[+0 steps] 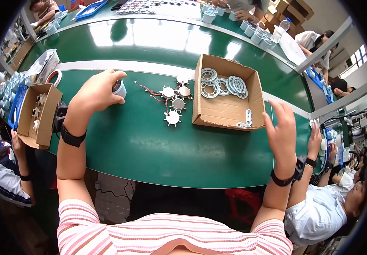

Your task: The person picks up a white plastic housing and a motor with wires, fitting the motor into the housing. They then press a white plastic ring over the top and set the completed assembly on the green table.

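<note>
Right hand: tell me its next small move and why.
Probably reach the right hand, open and empty beside the cardboard box, over the box wall for one of the white rings. The left hand already grips a small white cup on the green table.

Left: small box (pixel 38 114) of toothed parts at the worktop (pixel 149 148) edge.
Centre: wired round parts (pixel 172 104) on the worktop.
Right: large box (pixel 228 93) holding rings (pixel 224 85).
Far: cups (pixel 255 34) in a row.
</note>
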{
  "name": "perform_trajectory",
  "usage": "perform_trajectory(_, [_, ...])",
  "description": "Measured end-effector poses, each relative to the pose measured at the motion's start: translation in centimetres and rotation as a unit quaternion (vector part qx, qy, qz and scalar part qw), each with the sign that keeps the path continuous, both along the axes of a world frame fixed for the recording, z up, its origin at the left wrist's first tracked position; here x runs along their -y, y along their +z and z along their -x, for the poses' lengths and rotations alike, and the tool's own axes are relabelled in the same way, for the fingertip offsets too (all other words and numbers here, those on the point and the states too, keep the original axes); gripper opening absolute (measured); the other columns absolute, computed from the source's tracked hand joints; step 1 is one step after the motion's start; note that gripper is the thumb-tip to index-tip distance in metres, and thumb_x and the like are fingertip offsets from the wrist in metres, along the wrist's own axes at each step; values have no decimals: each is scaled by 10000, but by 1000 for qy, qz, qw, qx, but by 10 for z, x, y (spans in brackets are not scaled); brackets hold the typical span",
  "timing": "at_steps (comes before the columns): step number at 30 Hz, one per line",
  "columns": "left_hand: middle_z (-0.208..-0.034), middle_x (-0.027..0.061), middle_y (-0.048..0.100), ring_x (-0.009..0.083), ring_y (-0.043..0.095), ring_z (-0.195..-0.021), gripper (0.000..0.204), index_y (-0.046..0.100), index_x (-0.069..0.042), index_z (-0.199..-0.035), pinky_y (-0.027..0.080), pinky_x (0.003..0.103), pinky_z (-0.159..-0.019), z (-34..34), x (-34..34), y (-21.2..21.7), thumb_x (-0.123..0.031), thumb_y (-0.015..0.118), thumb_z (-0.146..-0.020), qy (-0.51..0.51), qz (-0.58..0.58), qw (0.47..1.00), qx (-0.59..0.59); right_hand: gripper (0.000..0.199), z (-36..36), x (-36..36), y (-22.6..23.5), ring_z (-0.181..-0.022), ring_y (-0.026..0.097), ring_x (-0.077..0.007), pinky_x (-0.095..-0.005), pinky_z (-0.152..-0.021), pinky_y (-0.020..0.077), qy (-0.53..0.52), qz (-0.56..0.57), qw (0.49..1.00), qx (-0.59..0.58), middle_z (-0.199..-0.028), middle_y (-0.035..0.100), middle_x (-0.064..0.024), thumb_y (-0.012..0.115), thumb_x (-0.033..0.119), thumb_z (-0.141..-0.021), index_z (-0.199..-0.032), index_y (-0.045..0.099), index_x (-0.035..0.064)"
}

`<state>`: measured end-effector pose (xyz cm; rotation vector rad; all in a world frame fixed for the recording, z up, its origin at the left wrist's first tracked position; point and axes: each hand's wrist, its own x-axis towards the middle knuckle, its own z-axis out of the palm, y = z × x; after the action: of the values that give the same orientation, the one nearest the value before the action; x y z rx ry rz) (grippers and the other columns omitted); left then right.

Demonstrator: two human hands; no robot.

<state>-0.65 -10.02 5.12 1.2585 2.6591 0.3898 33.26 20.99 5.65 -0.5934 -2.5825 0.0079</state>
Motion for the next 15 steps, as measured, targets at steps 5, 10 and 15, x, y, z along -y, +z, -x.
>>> perform_trajectory(5, [-1090,117,637,318,659,-1002,691,610,-78,-1328,538,415,-911,-28,5,13,-38,846,-681,-7,13,1000,6,374,79,-47,-20,-1118,610,-342,-421,-1047,443,109,-57,991,45,-1090,694,-125,703,44,-820,-1190,654,71])
perform_trajectory(10, [-1013,102,635,317,642,-947,624,631,-69,-1261,533,419,-871,-33,15,9,-53,845,-675,-37,0,999,-11,258,102,-53,-24,-983,646,-306,-407,-1000,459,88,-9,981,171,-943,702,-94,692,37,-816,-1070,664,68])
perform_trajectory(15, [-972,113,626,335,641,-868,457,622,-69,-1133,530,431,-812,-42,15,17,-92,805,-714,-150,2,974,-169,159,93,-61,-30,-912,649,-315,-410,-943,472,125,-75,986,75,-920,679,-108,685,37,-824,-982,667,53])
